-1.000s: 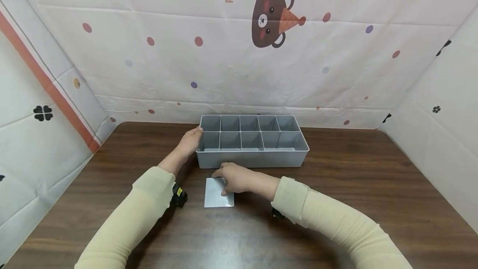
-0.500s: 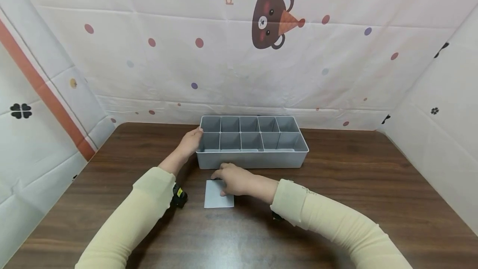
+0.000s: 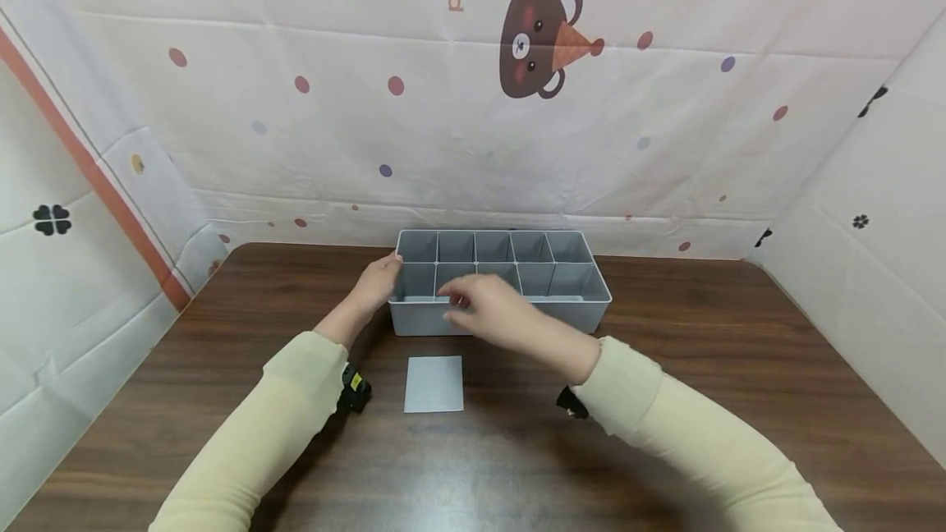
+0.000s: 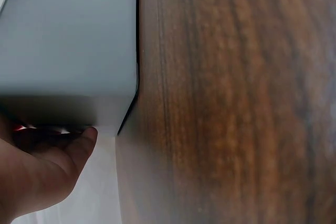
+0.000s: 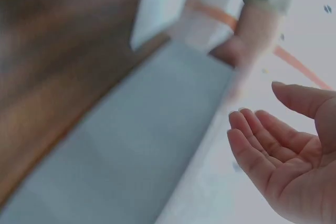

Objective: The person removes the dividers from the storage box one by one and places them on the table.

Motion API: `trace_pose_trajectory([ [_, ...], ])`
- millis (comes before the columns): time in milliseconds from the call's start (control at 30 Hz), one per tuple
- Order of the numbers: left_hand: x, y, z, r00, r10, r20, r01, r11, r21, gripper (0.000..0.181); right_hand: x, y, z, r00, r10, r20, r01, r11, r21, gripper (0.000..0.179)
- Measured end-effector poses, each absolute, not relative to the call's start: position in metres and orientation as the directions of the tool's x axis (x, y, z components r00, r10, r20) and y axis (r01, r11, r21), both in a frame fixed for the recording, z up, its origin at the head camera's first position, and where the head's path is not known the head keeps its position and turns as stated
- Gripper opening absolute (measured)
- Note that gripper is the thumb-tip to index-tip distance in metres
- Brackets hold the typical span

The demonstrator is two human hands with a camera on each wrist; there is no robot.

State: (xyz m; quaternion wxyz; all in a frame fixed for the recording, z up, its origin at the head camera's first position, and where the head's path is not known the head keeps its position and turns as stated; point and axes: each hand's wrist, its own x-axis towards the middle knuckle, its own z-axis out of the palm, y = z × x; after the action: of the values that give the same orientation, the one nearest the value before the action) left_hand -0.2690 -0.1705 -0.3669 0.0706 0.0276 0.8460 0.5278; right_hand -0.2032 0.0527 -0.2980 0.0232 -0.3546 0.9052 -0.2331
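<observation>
A grey divided box (image 3: 495,317) with two rows of compartments stands at the back of the wooden table. My left hand (image 3: 378,276) holds its left end; in the left wrist view the hand (image 4: 50,169) lies against the end wall, with part of its fingers in shadow. Over the front compartments hovers my right hand (image 3: 488,309), above the box's front rim. Nothing lies between its loosely bent fingers (image 5: 252,153) in the right wrist view. In front of the box, a pale square card (image 3: 433,384) lies flat on the table.
The wooden tabletop (image 3: 687,384) runs out to both sides of the box. Close behind it hangs a patterned white sheet (image 3: 310,130), with more sheeting at the left and right. Each wrist carries a small black camera.
My right hand has left the card, rising forward and slightly right over the box's front compartments. The left hand stays at the box's left end. Card and box have not moved.
</observation>
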Motion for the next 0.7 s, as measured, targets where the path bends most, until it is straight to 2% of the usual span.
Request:
trace_pose_trajectory([
  [200, -0.270, -0.171, -0.366, -0.989, 0.116, -0.095, -0.035, 0.436, 0.899, 0.057, -0.222, 0.080, -0.275, -0.870, -0.481, 0.108, -0.467, 0.734, -0.494, 0.034],
  [433, -0.267, -0.173, -0.366, -0.989, 0.123, -0.080, -0.020, 0.429, 0.903, 0.060, -0.245, 0.106, -0.276, -0.928, -0.365, 0.073, -0.356, 0.813, -0.462, 0.036],
  [700, -0.270, -0.172, -0.367, -0.990, 0.119, -0.082, -0.023, 0.432, 0.902, 0.058, -0.259, 0.119, -0.293, -0.955, -0.290, -0.054, -0.230, 0.846, -0.481, 0.036],
])
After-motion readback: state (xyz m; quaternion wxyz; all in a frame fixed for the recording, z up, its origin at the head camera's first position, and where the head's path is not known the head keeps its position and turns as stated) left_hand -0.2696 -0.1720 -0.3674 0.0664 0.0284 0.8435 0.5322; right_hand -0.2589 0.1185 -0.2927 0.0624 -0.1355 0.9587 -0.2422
